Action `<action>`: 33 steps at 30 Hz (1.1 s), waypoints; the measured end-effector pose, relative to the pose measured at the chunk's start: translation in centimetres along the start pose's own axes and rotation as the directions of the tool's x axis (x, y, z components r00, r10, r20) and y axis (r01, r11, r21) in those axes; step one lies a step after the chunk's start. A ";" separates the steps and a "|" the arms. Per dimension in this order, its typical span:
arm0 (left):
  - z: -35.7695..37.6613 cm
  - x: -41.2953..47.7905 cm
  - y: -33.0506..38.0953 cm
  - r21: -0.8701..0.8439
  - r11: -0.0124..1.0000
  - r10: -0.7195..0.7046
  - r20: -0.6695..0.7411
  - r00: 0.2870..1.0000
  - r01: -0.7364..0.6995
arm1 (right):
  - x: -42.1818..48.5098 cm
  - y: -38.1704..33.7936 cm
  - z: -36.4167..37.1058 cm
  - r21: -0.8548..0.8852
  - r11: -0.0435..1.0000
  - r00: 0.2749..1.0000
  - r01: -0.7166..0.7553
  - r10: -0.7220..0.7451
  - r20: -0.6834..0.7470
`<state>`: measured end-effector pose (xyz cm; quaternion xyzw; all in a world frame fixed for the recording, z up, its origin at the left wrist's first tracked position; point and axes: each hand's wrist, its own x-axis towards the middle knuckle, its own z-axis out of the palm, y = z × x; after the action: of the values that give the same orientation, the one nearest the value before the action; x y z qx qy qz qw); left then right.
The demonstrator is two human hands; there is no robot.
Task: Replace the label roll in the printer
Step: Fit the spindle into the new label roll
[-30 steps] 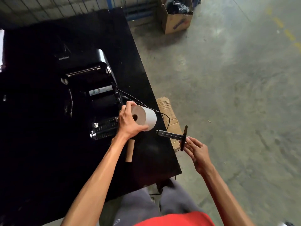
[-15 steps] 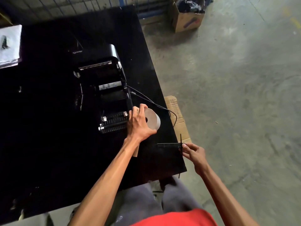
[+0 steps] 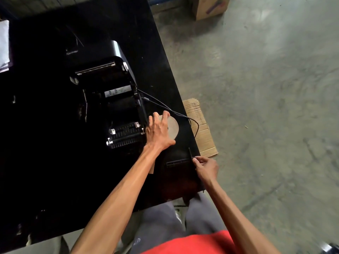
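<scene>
Tabletop (image 3: 45, 162) black, glossy, faint pale scuffs. Printer (image 3: 110, 85) black with silver-grey trim strip, white clips, a pale label strip with dark marks inside, small white brand lettering on the lid. Label roll (image 3: 173, 128) off-white to beige on its flat face. Spindle (image 3: 180, 161) black, ribbed. Cable (image 3: 165, 107) black. Cardboard tube (image 3: 151, 170) tan. Flattened cardboard (image 3: 200, 125) on the floor brown. Cardboard box (image 3: 211, 6) brown with a purple mark. Floor (image 3: 266, 88) grey-green concrete, mottled with swirls. Trousers (image 3: 159, 222) grey. Shirt (image 3: 192, 244) red.
</scene>
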<state>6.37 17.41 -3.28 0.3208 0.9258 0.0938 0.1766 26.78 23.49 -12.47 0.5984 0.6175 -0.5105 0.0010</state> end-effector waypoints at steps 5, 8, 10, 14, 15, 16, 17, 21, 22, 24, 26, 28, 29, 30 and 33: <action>0.3 0.2 -0.1 0.006 1.000 0.011 0.005 1.000 -0.011 | -0.5 -0.5 -0.4 -0.065 0.998 0.999 0.005 -0.007 -0.032; 0.3 0.2 -0.2 0.021 0.999 0.032 0.022 0.999 -0.033 | -0.7 -0.9 -0.6 -0.088 0.996 0.999 0.014 -0.017 -0.030; 0.4 0.0 -0.3 0.017 0.999 0.037 0.041 0.998 -0.038 | -0.9 -1.1 -0.6 -0.100 0.995 0.999 0.021 -0.023 -0.023; 0.5 -0.3 -1.0 -0.146 0.989 0.024 0.121 0.992 -0.006 | -1.1 -1.6 -1.2 -0.157 0.987 0.999 0.040 -0.040 0.002; 0.3 -0.4 -1.3 -0.193 0.981 0.033 0.124 0.992 -0.009 | -1.1 -1.8 -1.4 -0.182 0.982 0.999 0.048 -0.047 0.007; -0.1 -0.3 -1.6 -0.244 0.970 0.041 0.112 0.993 -0.012 | -1.1 -2.0 -1.7 -0.204 0.977 0.998 0.059 -0.057 0.013; -0.5 -0.4 -1.9 -0.312 0.950 0.034 0.096 0.995 -0.002 | -1.0 -2.4 -2.0 -0.221 0.972 0.997 0.074 -0.072 0.018; -2.6 -1.3 -3.4 -0.537 0.841 -0.045 0.040 0.998 0.059 | -0.7 -5.0 -2.9 -0.280 0.931 0.972 0.233 -0.227 0.055; -2.9 -1.8 -3.9 -0.551 0.833 -0.067 0.001 0.998 0.057 | -0.6 -6.0 -3.0 -0.293 0.906 0.952 0.306 -0.293 0.088; -3.0 -3.4 -4.8 -0.567 0.822 -0.138 -0.089 0.986 0.064 | -0.2 -8.3 -2.8 -0.341 0.812 0.881 0.473 -0.434 0.188; -2.2 -5.4 -5.6 -0.576 0.811 -0.241 -0.175 0.955 0.099 | 0.3 -10.8 -2.0 -0.433 0.646 0.777 0.629 -0.540 0.324; -1.0 -7.2 -6.2 -0.581 0.798 -0.333 -0.201 0.921 0.162 | 0.8 -13.4 -0.9 -0.497 0.452 0.668 0.741 -0.574 0.474; -0.2 -7.9 -6.3 -0.581 0.792 -0.357 -0.191 0.914 0.188 | 1.0 -14.6 -0.2 -0.511 0.359 0.617 0.781 -0.568 0.544; 0.5 -8.5 -6.4 -0.582 0.788 -0.365 -0.175 0.914 0.204 | 1.2 -15.6 0.5 -0.525 0.271 0.577 0.807 -0.552 0.602; 2.3 -9.6 -6.4 -0.579 0.785 -0.352 -0.124 0.928 0.220 | 2.0 -17.7 2.3 -0.566 0.055 0.516 0.823 -0.489 0.703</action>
<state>10.71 6.62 -4.70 0.0978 0.9100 0.3662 0.1683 11.70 27.76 -3.64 0.0528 0.9731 -0.1467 0.1693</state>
